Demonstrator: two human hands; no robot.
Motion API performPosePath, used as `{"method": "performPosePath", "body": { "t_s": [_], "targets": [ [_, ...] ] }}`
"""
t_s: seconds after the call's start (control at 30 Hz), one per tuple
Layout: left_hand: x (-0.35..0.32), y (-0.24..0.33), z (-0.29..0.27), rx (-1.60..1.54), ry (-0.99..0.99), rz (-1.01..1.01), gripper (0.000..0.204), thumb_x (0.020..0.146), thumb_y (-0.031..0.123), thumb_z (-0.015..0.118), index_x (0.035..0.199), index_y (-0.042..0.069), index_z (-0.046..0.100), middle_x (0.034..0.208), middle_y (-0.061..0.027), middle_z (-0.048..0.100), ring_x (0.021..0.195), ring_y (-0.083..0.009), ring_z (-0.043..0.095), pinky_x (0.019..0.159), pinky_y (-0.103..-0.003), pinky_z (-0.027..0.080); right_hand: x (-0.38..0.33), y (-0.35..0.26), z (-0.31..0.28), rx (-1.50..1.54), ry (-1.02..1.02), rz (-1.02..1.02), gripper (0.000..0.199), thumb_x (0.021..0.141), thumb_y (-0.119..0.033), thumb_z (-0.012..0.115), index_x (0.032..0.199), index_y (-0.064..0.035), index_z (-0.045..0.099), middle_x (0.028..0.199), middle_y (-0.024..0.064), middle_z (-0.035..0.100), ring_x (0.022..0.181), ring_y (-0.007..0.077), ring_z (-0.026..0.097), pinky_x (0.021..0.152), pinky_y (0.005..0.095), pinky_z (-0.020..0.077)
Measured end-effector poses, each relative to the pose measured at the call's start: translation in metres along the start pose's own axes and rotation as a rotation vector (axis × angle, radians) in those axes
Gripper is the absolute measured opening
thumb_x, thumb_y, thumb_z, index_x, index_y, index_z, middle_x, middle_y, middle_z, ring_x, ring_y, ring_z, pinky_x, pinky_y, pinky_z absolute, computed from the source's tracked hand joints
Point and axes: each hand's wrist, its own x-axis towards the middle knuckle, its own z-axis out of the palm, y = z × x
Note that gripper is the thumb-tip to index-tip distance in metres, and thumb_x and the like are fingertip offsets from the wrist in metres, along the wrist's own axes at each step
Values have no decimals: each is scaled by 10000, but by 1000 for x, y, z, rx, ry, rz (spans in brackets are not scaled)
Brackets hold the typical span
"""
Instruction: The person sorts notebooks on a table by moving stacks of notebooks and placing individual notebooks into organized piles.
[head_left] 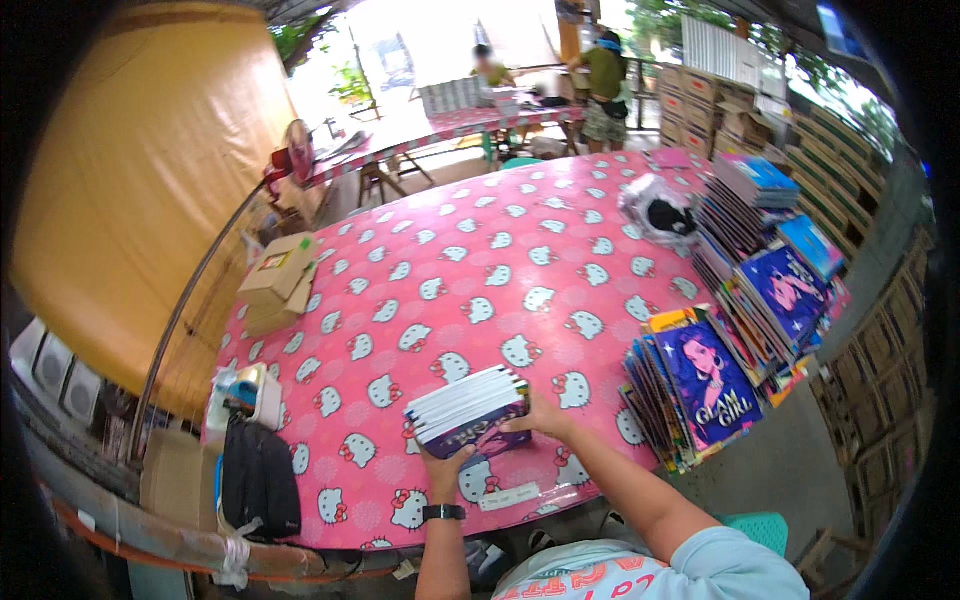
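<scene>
A stack of notebooks [468, 405] stands on the pink table near its front edge, white page edges facing up and a dark purple cover turned toward me. My left hand [446, 470] grips its lower left corner, the thumb pressed on the front cover. Around the right end of the stack my right hand [545, 415] is closed, its fingers partly hidden behind the covers. A black watch [443, 512] is on my left wrist. Just below the stack, a white strip [510, 497] lies on the tablecloth.
Piles of glossy notebooks [708, 380] line the table's right side, with a plastic bag [655, 210] behind them. At left are cardboard boxes [278, 272], a white bin [258, 395] and a black bag [260, 478]. Two people [605, 80] are at a far table [450, 128]. A teal stool [755, 530] stands beside me.
</scene>
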Motion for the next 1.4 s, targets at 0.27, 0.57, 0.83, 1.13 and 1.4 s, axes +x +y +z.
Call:
{"method": "performPosePath", "body": {
  "t_s": [0.27, 0.57, 0.83, 1.13, 1.4],
  "targets": [
    [-7, -7, 6, 102, -10, -71, 526, 616, 4, 750, 1085, 23, 514, 986, -49, 590, 835, -149, 574, 744, -273, 482, -17, 0, 0, -147, 104, -93, 938, 574, -277, 833, 1291, -6, 293, 1174, 158, 480, 1094, 229, 454, 951, 344, 356],
    [-18, 88, 63, -173, -247, 26, 509, 563, 109, 804, 995, 9, 556, 892, -54, 598, 796, -183, 597, 715, -306, 511, -107, -146, -4, -561, 344, -396, 872, 625, -439, 766, 1247, 1, 343, 1097, 239, 491, 1056, 374, 484, 904, 419, 392],
    [-111, 170, 186, -332, -455, -345, 600, 838, 265, 624, 1296, 21, 324, 1141, -78, 529, 1014, -167, 530, 862, -291, 445, -211, -186, -100, 656, 195, 50, 569, 797, -157, 648, 1275, -25, 369, 1109, 104, 545, 971, 165, 557, 836, 328, 473],
    [-198, 145, 237, -52, -337, -272, 583, 810, 144, 626, 1294, 26, 322, 1143, -64, 500, 1035, -122, 484, 897, -279, 395, -293, -148, -159, 837, 203, 323, 383, 837, -153, 577, 1173, -19, 452, 991, 118, 602, 847, 209, 628, 770, 351, 528],
    [-213, 136, 201, -154, -148, -263, 597, 775, 151, 701, 1239, 19, 351, 1116, -62, 523, 987, -124, 515, 877, -269, 408, -274, -108, -138, 723, 193, 230, 447, 872, -278, 516, 1226, -15, 445, 1177, 152, 540, 1026, 261, 565, 883, 403, 471]
  ]
}}
